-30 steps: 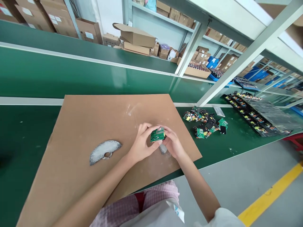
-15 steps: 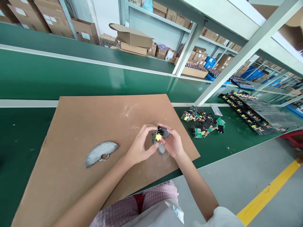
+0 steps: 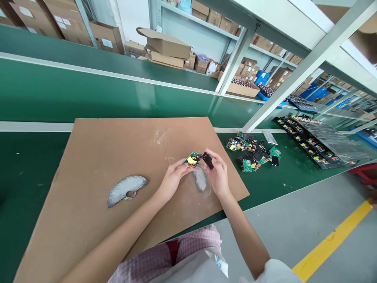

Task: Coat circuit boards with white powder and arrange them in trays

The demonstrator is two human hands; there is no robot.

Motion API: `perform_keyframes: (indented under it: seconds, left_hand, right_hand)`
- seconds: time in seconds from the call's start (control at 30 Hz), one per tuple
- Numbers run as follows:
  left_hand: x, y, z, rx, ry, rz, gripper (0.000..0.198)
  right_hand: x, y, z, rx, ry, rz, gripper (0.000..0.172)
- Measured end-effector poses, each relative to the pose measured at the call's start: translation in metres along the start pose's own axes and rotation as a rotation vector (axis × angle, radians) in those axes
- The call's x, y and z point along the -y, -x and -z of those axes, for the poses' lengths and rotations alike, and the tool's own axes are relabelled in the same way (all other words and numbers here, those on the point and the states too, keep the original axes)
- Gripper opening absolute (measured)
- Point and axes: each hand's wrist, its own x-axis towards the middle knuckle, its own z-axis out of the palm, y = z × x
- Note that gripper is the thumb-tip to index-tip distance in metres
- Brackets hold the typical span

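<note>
My left hand (image 3: 174, 176) is closed on the edge of a small green circuit board (image 3: 193, 158) with a yellow component on it. Between the fingers of my right hand (image 3: 217, 173) is a black rectangular part (image 3: 208, 160), held just right of the board. Thin reddish wires seem to run between the two pieces. Under my hands a grey, worn piece (image 3: 200, 180) lies on the brown cardboard sheet (image 3: 97, 149). Farther left on the cardboard rests a grey half-disc (image 3: 127, 190) with a round hole near its straight edge.
A heap of circuit boards (image 3: 255, 151) lies on the green table (image 3: 282, 179) right of the cardboard. Beyond it are black trays (image 3: 312, 141) filled with boards. A white post (image 3: 250, 124) rises at the table's back. Cardboard boxes (image 3: 167, 47) stand on the shelf behind.
The board and the black part have moved apart, and the board has turned flatter. My hands have spread slightly, uncovering more of the grey piece below.
</note>
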Motion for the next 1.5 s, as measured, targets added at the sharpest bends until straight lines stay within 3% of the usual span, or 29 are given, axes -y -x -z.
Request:
perform_keyframes:
  seconds: [0.1,0.3,0.87,1.5]
  left_hand:
    - [0.0008,-0.0036,0.0024,0.048,0.22,0.139,0.025]
    - [-0.0009,-0.0042,0.0063,0.062,0.3,0.219,0.022]
    - [0.001,-0.0041,0.0065,0.051,0.323,0.23,0.019]
    - [0.0028,-0.0046,0.0084,0.059,0.297,0.238,0.029]
  right_hand:
    - [-0.0023,0.0009,0.0006,-0.033,0.116,0.047,0.032]
    - [-0.0019,0.0026,-0.0001,-0.11,0.152,0.09,0.031]
    - [-0.0034,0.0018,0.0006,-0.12,0.237,0.148,0.031]
    - [-0.0034,0.001,0.0013,-0.117,0.309,0.092,0.038]
